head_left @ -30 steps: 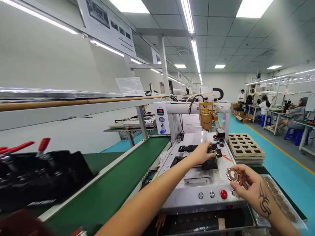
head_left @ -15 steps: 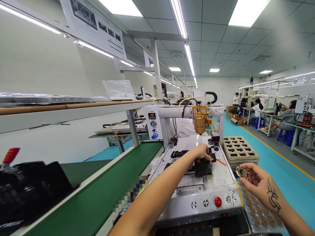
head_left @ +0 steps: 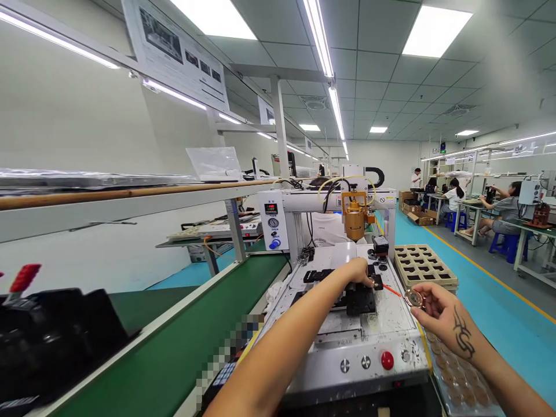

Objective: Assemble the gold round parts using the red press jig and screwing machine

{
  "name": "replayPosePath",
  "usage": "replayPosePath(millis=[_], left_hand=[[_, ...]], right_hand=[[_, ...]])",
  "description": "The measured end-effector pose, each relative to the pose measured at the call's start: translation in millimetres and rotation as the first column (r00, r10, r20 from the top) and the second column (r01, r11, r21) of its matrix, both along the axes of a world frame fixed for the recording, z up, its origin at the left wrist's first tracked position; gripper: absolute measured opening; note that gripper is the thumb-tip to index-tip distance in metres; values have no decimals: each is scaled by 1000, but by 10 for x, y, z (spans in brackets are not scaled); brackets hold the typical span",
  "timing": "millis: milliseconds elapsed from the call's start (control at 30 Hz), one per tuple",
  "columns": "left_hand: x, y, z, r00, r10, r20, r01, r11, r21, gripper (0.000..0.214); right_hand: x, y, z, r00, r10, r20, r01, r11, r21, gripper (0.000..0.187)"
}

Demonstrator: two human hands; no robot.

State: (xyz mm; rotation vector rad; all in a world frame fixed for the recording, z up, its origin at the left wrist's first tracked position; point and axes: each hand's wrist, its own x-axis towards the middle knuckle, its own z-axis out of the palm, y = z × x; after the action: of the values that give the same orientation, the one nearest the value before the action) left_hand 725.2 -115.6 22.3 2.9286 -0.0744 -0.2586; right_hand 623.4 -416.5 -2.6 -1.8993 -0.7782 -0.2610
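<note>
My right hand (head_left: 442, 310) pinches a round rose-gold watch case (head_left: 414, 298) at the right edge of the white benchtop machine (head_left: 382, 324). My left hand (head_left: 359, 272) reaches across the machine bed, its fingers closed at the black fixture (head_left: 360, 302). What those fingertips hold, if anything, is too small to make out. A thin orange stick (head_left: 392, 289) lies beside the fixture, pointing toward the watch case. Above and beyond the left hand hangs the machine's gold-coloured head (head_left: 355, 223).
A clear tray (head_left: 463, 376) of round parts lies under my right forearm. Stacked beige trays (head_left: 423, 263) stand right of the machine. A green conveyor belt (head_left: 208, 324) runs along the left, with a black device (head_left: 61, 341) on it. Several people sit at far benches.
My right hand has moved left with the watch case, closer to the machine bed. The left hand stays at the fixture. The view has shifted slightly.
</note>
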Motion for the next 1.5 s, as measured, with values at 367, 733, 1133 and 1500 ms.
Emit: replayPosePath(millis=[367,733,1133,1500], left_hand=[[-352,-77,120,979,8,205,36,978,-208,30],[-1531,182,490,865,103,492,188,841,-508,20],[-2871,256,320,820,215,531,115,846,-521,18],[-3304,32,-1216,919,189,345,116,709,-695,31]], right_hand=[[801,609,-343,995,102,8,-102,994,-28,32],[1468,1215,-189,941,329,-82,-334,852,-403,25],[1429,1319,-280,953,270,137,-201,904,-378,27],[112,266,-886,958,-139,250,168,981,-99,33]])
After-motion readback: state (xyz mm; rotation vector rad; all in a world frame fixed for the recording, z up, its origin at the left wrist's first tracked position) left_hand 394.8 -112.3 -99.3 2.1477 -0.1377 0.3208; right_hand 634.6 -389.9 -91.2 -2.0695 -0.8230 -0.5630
